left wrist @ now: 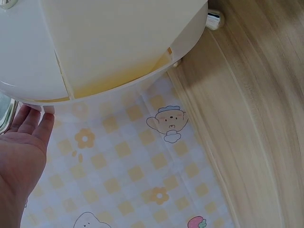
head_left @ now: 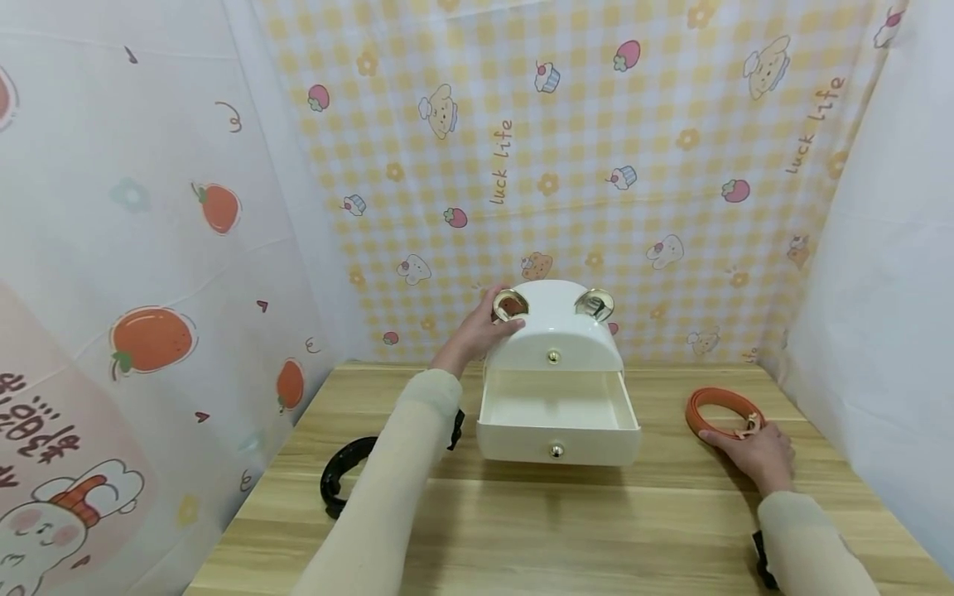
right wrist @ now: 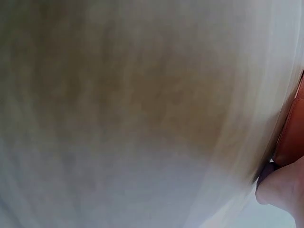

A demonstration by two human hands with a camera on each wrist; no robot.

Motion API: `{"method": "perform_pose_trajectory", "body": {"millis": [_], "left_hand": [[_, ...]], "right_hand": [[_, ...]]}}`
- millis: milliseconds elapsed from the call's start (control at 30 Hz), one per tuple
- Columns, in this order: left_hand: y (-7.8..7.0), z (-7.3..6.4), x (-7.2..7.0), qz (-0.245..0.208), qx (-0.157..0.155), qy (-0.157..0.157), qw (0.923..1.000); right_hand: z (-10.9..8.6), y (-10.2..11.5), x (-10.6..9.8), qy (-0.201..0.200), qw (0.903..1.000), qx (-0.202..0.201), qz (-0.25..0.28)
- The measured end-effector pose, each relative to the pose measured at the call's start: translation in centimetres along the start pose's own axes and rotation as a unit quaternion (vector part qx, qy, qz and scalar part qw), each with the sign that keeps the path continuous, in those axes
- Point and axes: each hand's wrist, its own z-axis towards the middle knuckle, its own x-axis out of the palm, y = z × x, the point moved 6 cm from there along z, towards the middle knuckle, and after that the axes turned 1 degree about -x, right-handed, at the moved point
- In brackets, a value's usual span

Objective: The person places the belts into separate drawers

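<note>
Left hand (head_left: 484,329) curled round the glossy white domed plastic box (head_left: 553,308), right hand (head_left: 762,455) pinching the coiled orange leather belt (head_left: 697,411), which slack fingers might unroll

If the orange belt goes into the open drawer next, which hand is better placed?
Probably the right hand: it holds the orange belt, and the open drawer is to its left. The left hand is on the white cabinet, away from the belt.

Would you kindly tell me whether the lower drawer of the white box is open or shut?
Open: in the head view, the lower drawer juts forward from the white box, its pale interior showing.
</note>
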Motion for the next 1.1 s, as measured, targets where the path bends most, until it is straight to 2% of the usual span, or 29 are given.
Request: {"method": "perform_pose_trajectory", "body": {"millis": [100,467,600,867,1100], "left_hand": [[0.0,-0.1,0.0,-0.004,-0.003,0.001,1.0000],[0.1,-0.1,-0.2,-0.002,-0.005,-0.004,1.0000],[0.0,-0.2,-0.2,0.000,0.001,0.000,1.0000],[-0.3,-0.2,-0.1,0.002,0.006,0.004,1.0000],[-0.2,-0.1,-0.2,0.006,0.006,0.004,1.0000]], "right_hand": [[-0.1,-0.1,-0.1,-0.005,0.9999,-0.016,0.001],[0.3,-0.5,-0.2,0.033,0.9977,-0.060,0.000],[0.0,-0.5,-0.5,0.037,0.9978,-0.055,0.005],[-0.6,-0.3,-1.1,0.011,0.9986,-0.036,0.037],[-0.5,-0.6,-1.5,0.030,0.9984,-0.030,0.038]]}}
